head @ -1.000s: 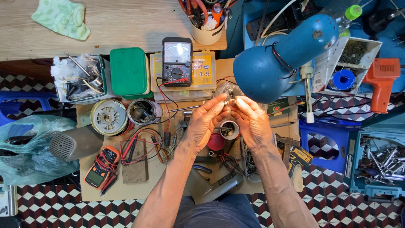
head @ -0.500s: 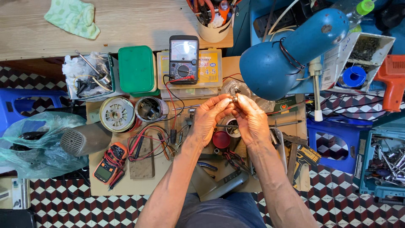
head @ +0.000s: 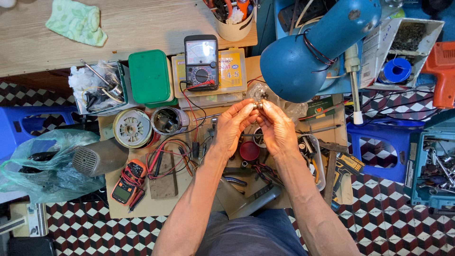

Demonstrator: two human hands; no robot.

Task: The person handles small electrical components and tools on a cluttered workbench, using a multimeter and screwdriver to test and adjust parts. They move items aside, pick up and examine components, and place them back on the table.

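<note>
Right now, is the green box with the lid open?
No, the green box is closed, its lid flat on top, beside the analog meter.

Low wooden worktop point(head: 156, 201), crowded. On it: green box point(head: 150, 77), yellow case point(head: 234, 71) with an analog meter point(head: 201, 61) lying on top, round motor part point(head: 132, 128), metal cup-shaped housing point(head: 168, 120), orange meter point(head: 126, 187) with red leads, wood block point(head: 164, 181), red cap point(head: 249, 150). Behind, a pale wooden shelf point(head: 142, 23) carries a green cloth point(head: 78, 21) and a tool cup point(head: 234, 26). Checkered floor point(head: 95, 227) beneath.

Left hand point(head: 233, 127), right hand point(head: 277, 129) raised together, fingers point(head: 250, 106) pinched tip to tip, forearms converging.
</note>
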